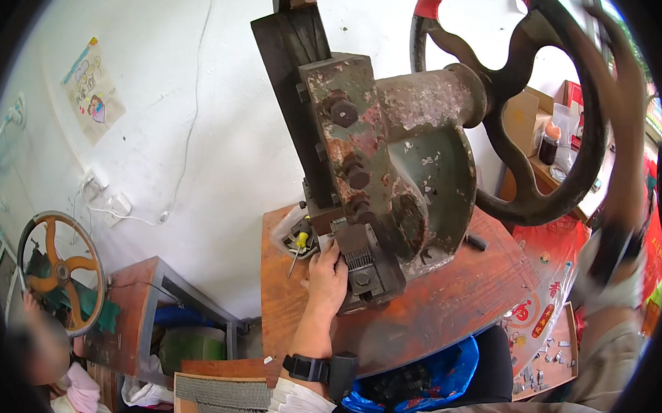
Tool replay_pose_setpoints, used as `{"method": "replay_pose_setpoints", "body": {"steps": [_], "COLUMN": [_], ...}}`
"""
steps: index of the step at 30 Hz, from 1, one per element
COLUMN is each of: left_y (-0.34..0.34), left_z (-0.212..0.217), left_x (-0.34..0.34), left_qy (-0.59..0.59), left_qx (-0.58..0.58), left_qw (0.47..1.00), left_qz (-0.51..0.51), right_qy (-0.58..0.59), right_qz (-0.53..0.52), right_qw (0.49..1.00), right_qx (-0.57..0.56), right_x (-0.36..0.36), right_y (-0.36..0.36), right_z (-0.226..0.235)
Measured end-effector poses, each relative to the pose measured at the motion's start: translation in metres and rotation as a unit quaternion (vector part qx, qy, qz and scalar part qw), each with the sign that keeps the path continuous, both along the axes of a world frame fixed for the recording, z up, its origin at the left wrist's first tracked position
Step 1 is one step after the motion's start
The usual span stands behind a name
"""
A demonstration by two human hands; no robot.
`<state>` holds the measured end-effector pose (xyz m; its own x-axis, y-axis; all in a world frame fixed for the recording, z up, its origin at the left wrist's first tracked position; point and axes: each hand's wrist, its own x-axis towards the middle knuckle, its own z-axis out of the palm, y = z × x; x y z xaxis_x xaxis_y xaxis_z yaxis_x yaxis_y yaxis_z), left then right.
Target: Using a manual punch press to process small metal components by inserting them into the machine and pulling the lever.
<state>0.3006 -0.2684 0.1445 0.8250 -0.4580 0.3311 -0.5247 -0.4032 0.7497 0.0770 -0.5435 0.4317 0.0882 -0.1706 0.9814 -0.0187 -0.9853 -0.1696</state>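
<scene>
A heavy hand-operated press with chipped green paint stands on the wooden table. My left hand reaches in to the metal die at the foot of its ram. The fingers are drawn together at the die's left edge, and whatever small part they may hold is hidden. Far to the right, my right hand is raised beside the rim of the press's large handwheel. Motion smears it, so neither its fingers nor any contact with the wheel can be made out.
Behind my left hand, a yellow-handled screwdriver leans in a tool container. A blue bag hangs below the front of the table. Small metal pieces lie in a tray. Another person works at a second handwheel.
</scene>
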Motion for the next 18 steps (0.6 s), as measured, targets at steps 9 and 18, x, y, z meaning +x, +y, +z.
{"method": "replay_pose_setpoints", "body": {"steps": [9,18], "left_y": [0.008,0.036], "left_z": [0.006,-0.012], "left_x": [-0.003,0.001], "left_qy": [0.019,0.011], "left_qx": [0.018,-0.002], "left_qw": [1.000,0.999], "left_qz": [0.014,0.046], "right_qy": [0.121,-0.019], "right_qz": [0.298,0.173], "right_qw": [0.914,0.946], "right_qx": [0.248,0.275], "right_x": [-0.001,0.033], "right_y": [-0.053,-0.030], "right_z": [-0.001,-0.170]}}
